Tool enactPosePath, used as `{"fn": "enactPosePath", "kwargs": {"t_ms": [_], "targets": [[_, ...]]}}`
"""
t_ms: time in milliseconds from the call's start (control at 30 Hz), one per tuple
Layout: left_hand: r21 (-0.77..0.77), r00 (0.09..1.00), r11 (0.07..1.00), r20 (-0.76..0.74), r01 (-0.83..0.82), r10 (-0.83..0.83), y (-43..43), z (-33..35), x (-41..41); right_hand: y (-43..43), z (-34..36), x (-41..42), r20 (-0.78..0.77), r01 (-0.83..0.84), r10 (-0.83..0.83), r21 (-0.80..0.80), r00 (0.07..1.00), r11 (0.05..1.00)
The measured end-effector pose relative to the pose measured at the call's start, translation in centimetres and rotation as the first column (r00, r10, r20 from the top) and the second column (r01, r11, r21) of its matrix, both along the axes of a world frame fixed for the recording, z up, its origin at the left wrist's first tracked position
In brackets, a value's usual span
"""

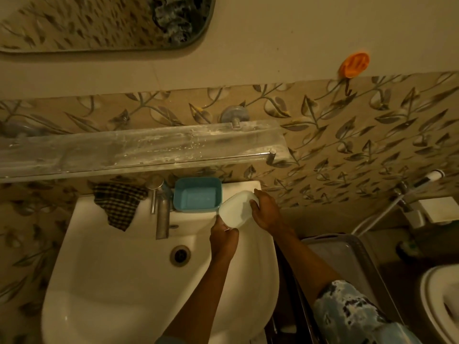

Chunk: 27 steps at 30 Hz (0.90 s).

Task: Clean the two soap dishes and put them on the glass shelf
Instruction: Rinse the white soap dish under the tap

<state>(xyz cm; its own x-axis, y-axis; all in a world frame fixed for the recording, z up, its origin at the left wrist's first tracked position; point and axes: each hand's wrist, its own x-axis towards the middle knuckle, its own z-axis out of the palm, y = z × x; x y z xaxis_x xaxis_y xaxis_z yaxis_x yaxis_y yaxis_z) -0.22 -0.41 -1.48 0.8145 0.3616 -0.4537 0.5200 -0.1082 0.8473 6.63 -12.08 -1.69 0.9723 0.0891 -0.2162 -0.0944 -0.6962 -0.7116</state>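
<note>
I'm seeing both hands, left hand (223,238) and right hand (264,211), gripping the white soap dish (236,211), seemingly touching the blue soap dish (197,194) on the sink (99,244).

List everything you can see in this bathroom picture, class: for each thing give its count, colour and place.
soap dish: one, blue, sink ledge right of tap
soap dish: one, white, held over sink's right edge
cloth: one, dark checked, ledge left of tap
tap: one, metal, back of sink
sink: one, white, below shelf
glass shelf: one, clear, stained, above sink
hook: one, orange, wall upper right
mirror: one, top left
left hand: grip on white dish
right hand: grip on white dish
</note>
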Motion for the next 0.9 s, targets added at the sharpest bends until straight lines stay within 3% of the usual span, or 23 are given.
{"fn": "enactPosePath", "kwargs": {"t_ms": [367,500,733,900], "targets": [[0.006,0.997,0.998,0.058,0.055,-0.055,4.6,-0.1,-6.0,2.0,-1.8,-6.7,-0.156,0.157,-0.124,0.215,0.98,0.964],[0.04,0.995,0.995,0.03,0.094,-0.095,6.8,-0.1,-7.7,3.6,-2.1,-9.6,-0.254,0.218,-0.11,0.45,0.961,0.866],[0.057,0.985,0.985,-0.063,0.165,-0.161,10.4,0.1,-8.4,5.6,-3.0,-12.9,-0.389,0.339,-0.127,0.544,0.913,0.768],[0.069,0.951,0.956,-0.141,0.285,-0.273,12.9,0.3,-8.0,6.5,-2.4,-14.0,-0.557,0.495,-0.063,0.673,0.828,0.549]]}}
